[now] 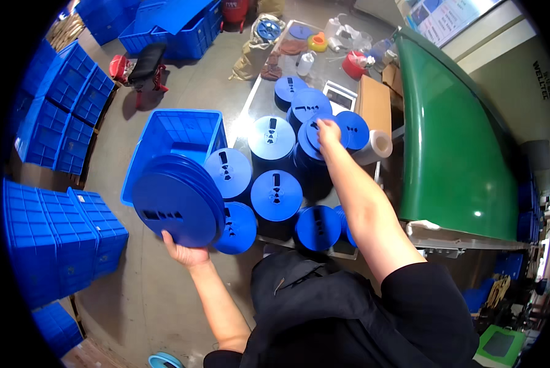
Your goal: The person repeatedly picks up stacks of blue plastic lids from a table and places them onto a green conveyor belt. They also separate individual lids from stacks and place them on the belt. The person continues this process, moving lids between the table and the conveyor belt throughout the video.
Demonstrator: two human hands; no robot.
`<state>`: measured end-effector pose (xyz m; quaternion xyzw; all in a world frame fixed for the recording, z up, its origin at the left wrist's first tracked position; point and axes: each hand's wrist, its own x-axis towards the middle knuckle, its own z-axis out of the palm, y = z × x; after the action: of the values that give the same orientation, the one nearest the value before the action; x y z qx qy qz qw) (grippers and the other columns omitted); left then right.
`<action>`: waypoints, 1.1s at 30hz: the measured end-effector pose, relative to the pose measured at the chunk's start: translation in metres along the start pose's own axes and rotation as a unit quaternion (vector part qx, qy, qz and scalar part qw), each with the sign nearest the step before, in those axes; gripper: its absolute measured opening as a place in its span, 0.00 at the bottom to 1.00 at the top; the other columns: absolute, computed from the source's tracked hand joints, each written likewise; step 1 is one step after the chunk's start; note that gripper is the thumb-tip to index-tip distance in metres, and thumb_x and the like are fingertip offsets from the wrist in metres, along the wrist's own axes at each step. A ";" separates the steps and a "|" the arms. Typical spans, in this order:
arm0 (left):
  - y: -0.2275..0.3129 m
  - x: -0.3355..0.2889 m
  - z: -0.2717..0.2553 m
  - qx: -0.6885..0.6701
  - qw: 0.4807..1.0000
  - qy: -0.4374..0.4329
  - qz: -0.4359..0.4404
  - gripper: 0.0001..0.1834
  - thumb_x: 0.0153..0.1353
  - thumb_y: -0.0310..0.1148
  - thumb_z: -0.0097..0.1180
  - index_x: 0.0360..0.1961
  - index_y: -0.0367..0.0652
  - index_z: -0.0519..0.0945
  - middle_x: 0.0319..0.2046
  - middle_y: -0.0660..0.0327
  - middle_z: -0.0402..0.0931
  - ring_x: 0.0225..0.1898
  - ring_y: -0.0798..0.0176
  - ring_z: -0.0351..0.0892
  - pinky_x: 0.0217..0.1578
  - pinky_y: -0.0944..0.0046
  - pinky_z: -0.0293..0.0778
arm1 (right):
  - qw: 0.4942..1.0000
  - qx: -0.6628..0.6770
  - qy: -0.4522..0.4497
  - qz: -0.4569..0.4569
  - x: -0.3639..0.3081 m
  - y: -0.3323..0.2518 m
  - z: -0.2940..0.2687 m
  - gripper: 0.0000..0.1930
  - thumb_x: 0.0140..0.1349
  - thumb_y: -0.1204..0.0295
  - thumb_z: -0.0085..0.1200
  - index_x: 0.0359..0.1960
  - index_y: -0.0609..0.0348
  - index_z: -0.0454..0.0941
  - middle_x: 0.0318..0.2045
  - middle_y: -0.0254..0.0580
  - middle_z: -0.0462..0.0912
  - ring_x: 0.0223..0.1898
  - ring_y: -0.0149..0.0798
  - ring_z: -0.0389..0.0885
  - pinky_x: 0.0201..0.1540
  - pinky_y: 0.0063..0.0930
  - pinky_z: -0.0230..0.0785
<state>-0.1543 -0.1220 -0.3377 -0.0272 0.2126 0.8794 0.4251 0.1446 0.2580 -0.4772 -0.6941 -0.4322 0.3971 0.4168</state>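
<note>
My left hand [186, 253] grips the lower edge of a thick stack of blue plastic discs [170, 202], tilted against the near side of an open blue crate [192, 126]. Each disc has a dark slot and small cut-outs. My right hand [328, 132] reaches to the table and has its fingers closed at a blue disc [312, 136] on top of a pile; its fingertips are partly hidden. Around it stand several more stacks, among them a pale-lit one [271, 144], one in the middle [277, 202] and one near the table's front [318, 230].
A green machine cover [459, 147] flanks the table on the right. A cardboard box [373, 104] and a white roll [380, 146] lie beside the stacks. Bottles and rags [272, 64] sit at the table's far end. Stacked blue crates [57, 230] and a black-seated stool [147, 66] stand left.
</note>
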 end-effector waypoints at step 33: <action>-0.066 0.001 -0.059 0.094 0.967 0.116 -0.205 0.30 0.56 0.39 0.53 0.58 0.37 0.63 0.53 0.52 0.68 0.54 0.51 0.67 0.56 0.50 0.63 | 0.896 0.409 0.099 0.139 -0.121 0.003 -0.042 0.05 0.57 0.72 0.56 0.28 0.52 0.71 0.20 0.24 0.71 0.18 0.19 0.67 0.22 0.11 0.57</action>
<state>-0.1129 -0.1087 -0.4149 -0.1324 0.3320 0.7406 0.5690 0.1461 0.1344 -0.4432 -0.5511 -0.0870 0.5224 0.6448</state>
